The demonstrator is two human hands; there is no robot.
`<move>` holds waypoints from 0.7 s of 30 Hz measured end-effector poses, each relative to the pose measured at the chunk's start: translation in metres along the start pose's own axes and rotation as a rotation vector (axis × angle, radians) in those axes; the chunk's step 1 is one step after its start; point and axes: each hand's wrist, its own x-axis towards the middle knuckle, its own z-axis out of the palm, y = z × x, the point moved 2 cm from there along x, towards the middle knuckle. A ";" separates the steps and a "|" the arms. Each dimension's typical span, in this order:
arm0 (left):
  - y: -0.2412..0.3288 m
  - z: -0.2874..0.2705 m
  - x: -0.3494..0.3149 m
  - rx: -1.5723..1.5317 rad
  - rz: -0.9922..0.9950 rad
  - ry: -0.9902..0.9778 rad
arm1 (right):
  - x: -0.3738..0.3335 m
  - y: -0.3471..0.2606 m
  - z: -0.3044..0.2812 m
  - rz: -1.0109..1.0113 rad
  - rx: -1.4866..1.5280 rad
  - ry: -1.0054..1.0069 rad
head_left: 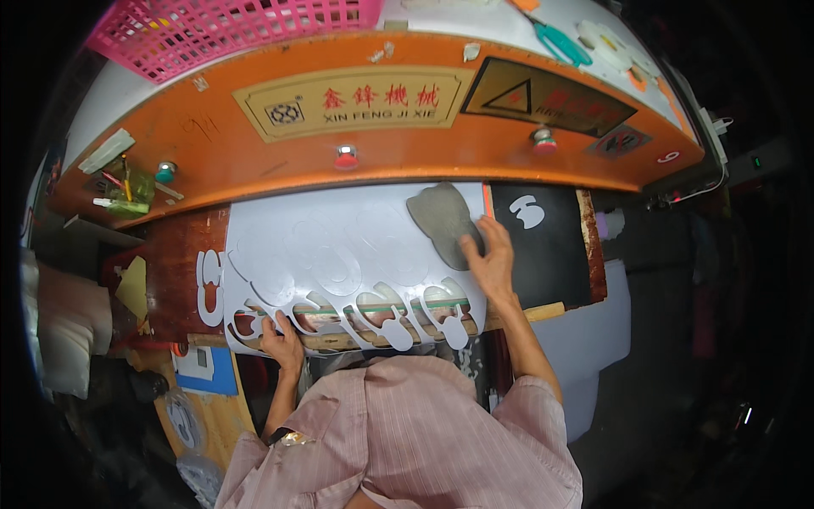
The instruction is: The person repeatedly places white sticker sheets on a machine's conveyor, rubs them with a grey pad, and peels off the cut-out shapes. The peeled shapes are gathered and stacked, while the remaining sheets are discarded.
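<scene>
The near left edge of a white sheet (373, 222) is touched by the left hand (281, 339), whose fingers are bent beside a cut-out opening; whether the sheet is gripped there cannot be told. Farther right, a flat grey-green piece (441, 219) with two pointed corners is touched along its right side by the right hand (490, 259), the thumb and forefinger being spread apart; whether the piece is clasped or merely steadied cannot be told. The piece is laid on the sheet, just ahead and to the left of the right hand. Between the two hands, the sheet's near edge is broken by a row of curved openings, and faint rounded outlines are seen ahead of the left hand. To the left of the left hand, curved white cut-outs (209, 288) are placed beside the sheet on a reddish-brown surface (182, 246). Beyond the right hand, to its right, a small white cut-out (528, 211) is laid on a black board (547, 254). Well ahead of both hands, an orange beam (203, 174) is stretched across, with a red button (345, 158) mounted on its front and a pink basket (229, 38) set above it.
</scene>
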 end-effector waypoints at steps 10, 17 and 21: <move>0.017 0.049 0.080 0.025 -0.046 -0.171 | 0.130 -0.066 -0.035 -0.203 0.186 0.088; 0.027 0.099 0.124 0.012 -0.029 -0.170 | 0.105 -0.056 -0.027 -0.140 0.187 0.226; 0.034 0.132 0.137 -0.067 -0.099 -0.160 | 0.155 -0.036 -0.062 -0.228 0.102 0.362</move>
